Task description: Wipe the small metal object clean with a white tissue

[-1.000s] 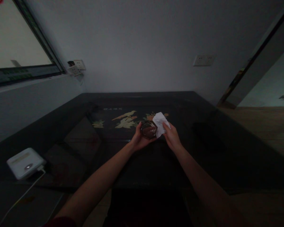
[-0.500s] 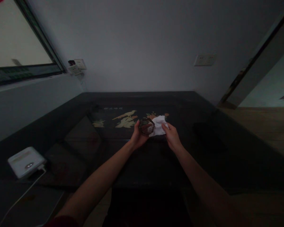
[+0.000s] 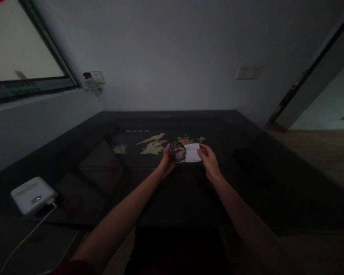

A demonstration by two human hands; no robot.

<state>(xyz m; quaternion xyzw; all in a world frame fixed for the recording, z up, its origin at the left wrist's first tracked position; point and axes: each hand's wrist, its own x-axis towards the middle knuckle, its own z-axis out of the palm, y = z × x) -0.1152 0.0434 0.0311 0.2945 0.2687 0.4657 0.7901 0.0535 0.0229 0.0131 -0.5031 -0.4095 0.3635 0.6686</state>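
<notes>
A dark table [image 3: 246,179] with a painted bird-and-flower panel fills the room's corner; at its left edge lies a white box [image 3: 33,194] with a white cable [image 3: 25,238]. Above the panel, the left hand [image 3: 166,163] grips a small glass dish [image 3: 177,151], tilted; the right hand [image 3: 209,162] pinches a white tissue [image 3: 192,152] touching the dish.

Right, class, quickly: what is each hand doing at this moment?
Left hand: closed around the small glass dish.
Right hand: holding the white tissue against the dish.
</notes>
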